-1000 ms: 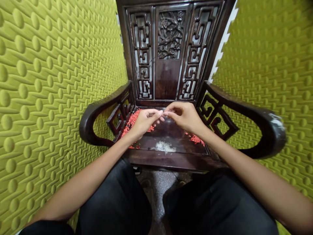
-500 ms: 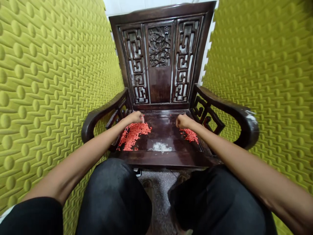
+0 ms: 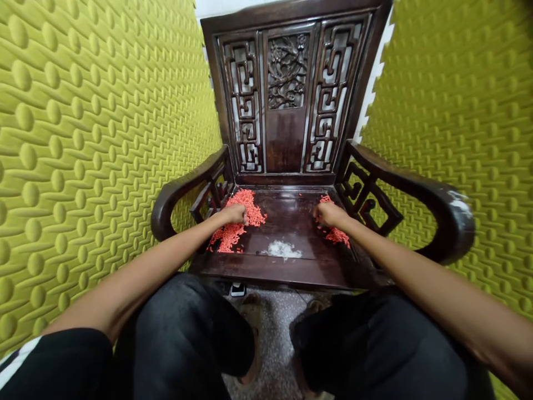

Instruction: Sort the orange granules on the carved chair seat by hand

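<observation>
A dark carved wooden chair (image 3: 291, 139) faces me. On the left of its seat lies a large heap of small red pieces (image 3: 244, 203); a smaller red heap (image 3: 338, 236) lies on the right. A little pile of white grains (image 3: 283, 250) sits near the front edge. My left hand (image 3: 234, 214) rests on the large red heap with its fingers curled shut. My right hand (image 3: 328, 214) rests on the smaller red heap, fingers also curled. What the fingers hold is hidden.
Green padded walls (image 3: 83, 139) close in on both sides. The chair's curved armrests (image 3: 416, 189) flank the seat. My knees in black trousers (image 3: 200, 333) are below, over a speckled floor (image 3: 270, 322).
A second ago both hands met pinched together over the seat's middle. They have parted; the left went to the large red heap, the right to the small one.
</observation>
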`<state>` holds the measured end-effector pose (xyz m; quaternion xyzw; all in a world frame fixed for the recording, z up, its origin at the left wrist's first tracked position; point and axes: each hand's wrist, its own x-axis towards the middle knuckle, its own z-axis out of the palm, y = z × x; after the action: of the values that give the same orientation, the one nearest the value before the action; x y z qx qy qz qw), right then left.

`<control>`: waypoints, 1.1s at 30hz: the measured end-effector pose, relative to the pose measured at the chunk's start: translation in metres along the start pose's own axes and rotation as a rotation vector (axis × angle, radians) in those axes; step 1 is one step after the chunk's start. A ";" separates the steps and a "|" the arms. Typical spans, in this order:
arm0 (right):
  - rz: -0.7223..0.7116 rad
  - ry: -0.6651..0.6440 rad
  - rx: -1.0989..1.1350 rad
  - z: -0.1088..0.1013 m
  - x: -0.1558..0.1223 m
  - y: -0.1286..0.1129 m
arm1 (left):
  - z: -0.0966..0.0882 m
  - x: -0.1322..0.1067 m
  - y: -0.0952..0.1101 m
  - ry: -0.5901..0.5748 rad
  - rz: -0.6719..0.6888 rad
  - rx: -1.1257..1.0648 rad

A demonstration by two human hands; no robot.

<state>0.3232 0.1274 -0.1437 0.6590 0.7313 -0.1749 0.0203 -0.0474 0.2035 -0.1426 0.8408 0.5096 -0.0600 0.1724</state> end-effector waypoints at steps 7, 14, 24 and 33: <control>-0.354 -0.083 0.117 0.034 0.010 -0.091 | 0.018 -0.001 -0.002 -0.088 -0.036 0.048; -0.471 -0.102 0.189 0.061 0.010 -0.111 | 0.014 -0.003 0.018 -0.055 -0.045 0.014; -0.464 -0.132 0.265 0.062 0.001 -0.116 | -0.044 -0.021 0.095 0.103 -0.012 -0.445; -0.482 -0.076 0.343 0.052 0.000 -0.118 | -0.084 -0.073 0.167 -0.162 0.089 -1.175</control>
<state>0.1984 0.1047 -0.1660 0.4532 0.8251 -0.3204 -0.1062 0.0586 0.1018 -0.0061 0.6179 0.4069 0.1754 0.6495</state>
